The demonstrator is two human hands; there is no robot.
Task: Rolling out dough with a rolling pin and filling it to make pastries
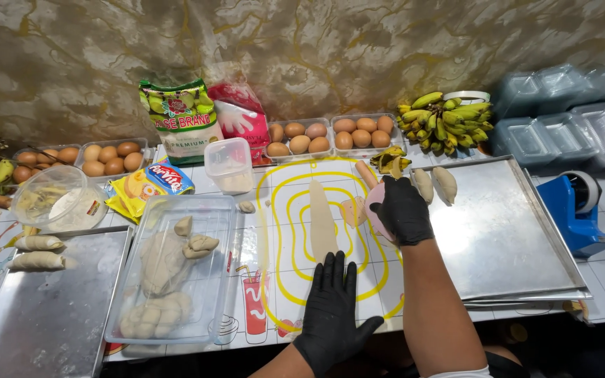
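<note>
Both my hands wear black gloves. My left hand (332, 308) lies flat, fingers together, on the near end of a long flattened strip of pale dough (321, 218) on the patterned table. Farther back, my right hand (403, 208) grips a pink scraper-like tool (374, 207), beside a peeled banana piece (365, 173) and banana peels (391, 160). Two wrapped dough rolls (435, 184) lie on the far-left corner of the metal tray (505, 238) to my right.
A clear plastic container (208, 210) with dough lumps stands at left, beside another metal tray (57, 315) holding two rolls. At the back are egg trays (330, 136), flour bags (180, 119), a banana bunch (446, 119), stacked clear boxes (568, 112) and a blue tape dispenser (582, 210).
</note>
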